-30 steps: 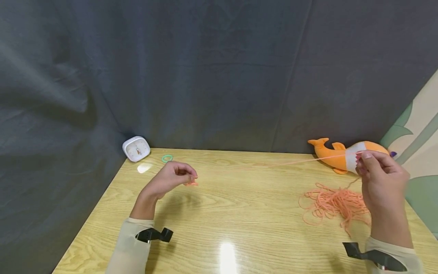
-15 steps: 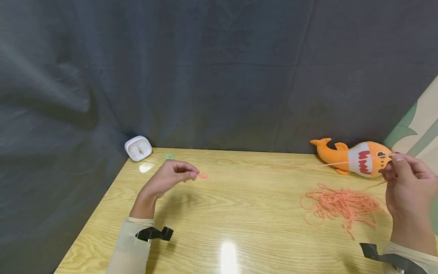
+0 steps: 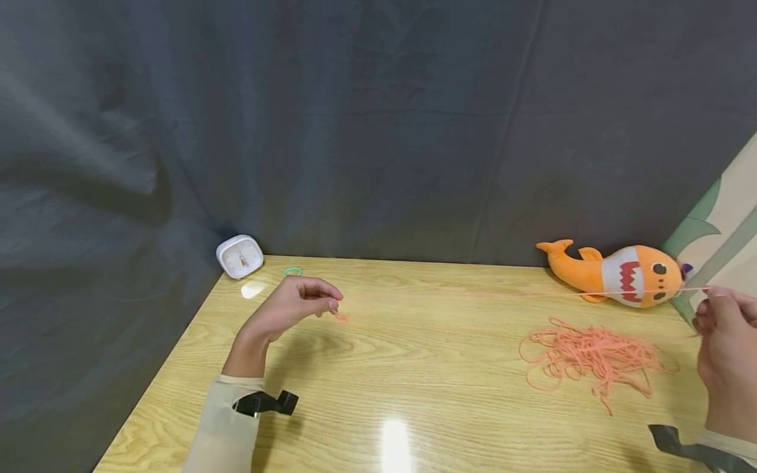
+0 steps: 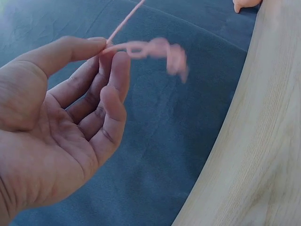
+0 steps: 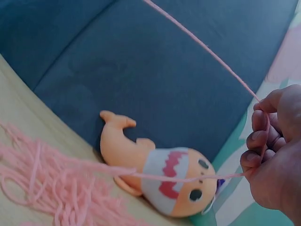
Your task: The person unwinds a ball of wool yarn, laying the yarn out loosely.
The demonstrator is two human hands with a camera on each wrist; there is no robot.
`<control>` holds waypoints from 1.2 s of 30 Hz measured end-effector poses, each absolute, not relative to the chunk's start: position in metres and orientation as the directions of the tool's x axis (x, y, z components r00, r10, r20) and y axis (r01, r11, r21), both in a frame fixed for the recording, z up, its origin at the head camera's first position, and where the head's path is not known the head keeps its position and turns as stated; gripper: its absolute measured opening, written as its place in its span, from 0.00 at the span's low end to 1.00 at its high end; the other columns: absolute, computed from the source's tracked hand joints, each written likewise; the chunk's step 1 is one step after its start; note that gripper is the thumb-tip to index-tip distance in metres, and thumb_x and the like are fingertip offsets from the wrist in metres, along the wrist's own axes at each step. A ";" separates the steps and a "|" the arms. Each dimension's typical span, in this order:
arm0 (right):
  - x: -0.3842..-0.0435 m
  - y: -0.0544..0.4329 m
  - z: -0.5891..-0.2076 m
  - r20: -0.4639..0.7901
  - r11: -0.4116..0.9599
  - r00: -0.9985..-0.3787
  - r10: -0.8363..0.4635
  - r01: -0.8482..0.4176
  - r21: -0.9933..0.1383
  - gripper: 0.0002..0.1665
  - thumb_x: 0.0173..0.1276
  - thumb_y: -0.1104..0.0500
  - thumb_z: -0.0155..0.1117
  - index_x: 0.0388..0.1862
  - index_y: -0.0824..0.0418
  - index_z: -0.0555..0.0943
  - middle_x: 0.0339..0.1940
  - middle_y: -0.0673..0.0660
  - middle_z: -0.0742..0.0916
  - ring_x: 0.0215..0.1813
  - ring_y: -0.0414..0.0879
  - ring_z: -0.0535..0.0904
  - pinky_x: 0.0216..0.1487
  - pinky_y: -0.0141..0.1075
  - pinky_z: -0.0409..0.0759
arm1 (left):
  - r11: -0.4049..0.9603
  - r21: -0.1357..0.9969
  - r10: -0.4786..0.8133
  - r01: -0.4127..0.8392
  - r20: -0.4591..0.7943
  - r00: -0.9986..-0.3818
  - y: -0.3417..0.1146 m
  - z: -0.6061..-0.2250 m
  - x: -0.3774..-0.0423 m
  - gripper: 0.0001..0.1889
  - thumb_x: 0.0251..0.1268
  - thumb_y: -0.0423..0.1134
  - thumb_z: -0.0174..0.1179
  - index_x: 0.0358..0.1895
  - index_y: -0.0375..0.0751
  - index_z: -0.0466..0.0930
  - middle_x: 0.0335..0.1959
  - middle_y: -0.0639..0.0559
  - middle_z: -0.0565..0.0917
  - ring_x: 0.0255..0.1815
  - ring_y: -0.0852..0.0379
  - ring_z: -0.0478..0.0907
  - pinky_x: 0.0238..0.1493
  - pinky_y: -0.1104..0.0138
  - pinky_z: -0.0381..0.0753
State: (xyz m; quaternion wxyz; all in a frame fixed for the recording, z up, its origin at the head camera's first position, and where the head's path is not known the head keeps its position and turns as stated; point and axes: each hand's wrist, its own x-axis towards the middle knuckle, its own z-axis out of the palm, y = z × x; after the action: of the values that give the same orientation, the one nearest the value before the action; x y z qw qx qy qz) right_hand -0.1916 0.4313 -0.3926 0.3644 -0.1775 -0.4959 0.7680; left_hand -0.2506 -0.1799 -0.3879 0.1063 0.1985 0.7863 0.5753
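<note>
A strand of pink-orange yarn stretches taut across the table between my two hands. My left hand pinches it between thumb and fingertips, and a short knotted or looped end dangles past the fingers, blurred. At the far right, my right hand grips the strand with curled fingers. In the right wrist view the yarn runs through that palm and back toward a loose tangled heap of yarn on the table.
An orange and white shark plush lies behind the heap. A white clock and a green ring sit at the back left of the wooden table. A dark curtain hangs behind.
My right hand has moved to the right and slightly down, drawing the strand out longer and uncovering the plush's face. The left hand stays nearly in place while the dangling end swings.
</note>
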 end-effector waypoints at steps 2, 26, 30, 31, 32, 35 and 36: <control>-0.192 0.435 -0.399 0.079 -0.236 -0.661 0.746 -0.374 -0.897 0.10 0.79 0.63 0.58 0.36 0.60 0.83 0.26 0.48 0.79 0.31 0.40 0.67 0.27 0.27 0.58 | 0.265 0.944 0.450 0.195 0.058 -0.891 -0.180 -0.388 -0.251 0.11 0.71 0.33 0.64 0.50 0.29 0.85 0.35 0.55 0.88 0.38 0.60 0.85 0.44 0.67 0.85; -0.180 0.467 -0.452 0.151 -0.055 -0.829 0.539 -0.214 -0.975 0.15 0.81 0.61 0.54 0.36 0.52 0.86 0.28 0.40 0.87 0.29 0.31 0.79 0.30 0.20 0.75 | 0.239 0.948 0.396 0.210 0.102 -0.912 -0.182 -0.389 -0.253 0.15 0.72 0.36 0.65 0.50 0.25 0.84 0.34 0.56 0.88 0.38 0.58 0.85 0.42 0.68 0.83; -0.182 0.468 -0.456 0.137 -0.005 -0.883 0.449 -0.156 -0.988 0.12 0.80 0.59 0.58 0.39 0.50 0.87 0.33 0.36 0.89 0.34 0.28 0.83 0.35 0.17 0.78 | 0.235 0.949 0.407 0.210 0.101 -0.908 -0.178 -0.389 -0.252 0.15 0.72 0.36 0.65 0.50 0.25 0.84 0.34 0.54 0.88 0.38 0.56 0.85 0.42 0.68 0.84; -0.182 0.467 -0.455 0.136 -0.019 -0.887 0.442 -0.161 -0.987 0.12 0.79 0.60 0.58 0.39 0.51 0.87 0.34 0.36 0.89 0.34 0.28 0.84 0.35 0.17 0.79 | 0.236 0.950 0.409 0.207 0.096 -0.907 -0.177 -0.389 -0.251 0.15 0.72 0.36 0.65 0.50 0.25 0.84 0.34 0.54 0.88 0.38 0.58 0.85 0.42 0.67 0.84; -0.183 0.465 -0.453 0.142 -0.030 -0.883 0.447 -0.174 -0.984 0.12 0.79 0.62 0.58 0.39 0.52 0.88 0.34 0.37 0.90 0.35 0.28 0.85 0.36 0.17 0.79 | 0.237 0.950 0.410 0.204 0.093 -0.907 -0.176 -0.390 -0.251 0.15 0.72 0.36 0.65 0.51 0.25 0.84 0.34 0.54 0.88 0.38 0.58 0.85 0.43 0.67 0.84; -0.184 0.454 -0.440 0.164 -0.043 -0.857 0.489 -0.211 -0.977 0.14 0.79 0.65 0.56 0.39 0.53 0.87 0.34 0.37 0.90 0.36 0.28 0.85 0.38 0.15 0.78 | 0.237 0.952 0.411 0.195 0.084 -0.908 -0.173 -0.389 -0.251 0.13 0.72 0.36 0.65 0.50 0.28 0.85 0.34 0.54 0.88 0.37 0.61 0.84 0.44 0.65 0.85; -0.184 0.449 -0.434 0.170 -0.050 -0.844 0.508 -0.226 -0.973 0.13 0.79 0.65 0.56 0.40 0.53 0.87 0.34 0.38 0.90 0.37 0.28 0.85 0.38 0.15 0.78 | 0.237 0.952 0.410 0.194 0.083 -0.908 -0.172 -0.389 -0.251 0.13 0.72 0.36 0.65 0.51 0.28 0.85 0.34 0.54 0.88 0.37 0.60 0.84 0.45 0.64 0.85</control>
State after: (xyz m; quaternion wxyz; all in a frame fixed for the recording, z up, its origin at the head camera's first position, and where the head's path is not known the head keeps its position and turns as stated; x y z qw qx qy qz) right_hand -0.1841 0.4489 -0.4344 0.2563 -0.1104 -0.6399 0.7159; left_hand -0.2507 -0.1723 -0.3893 0.0920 0.1933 0.7811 0.5865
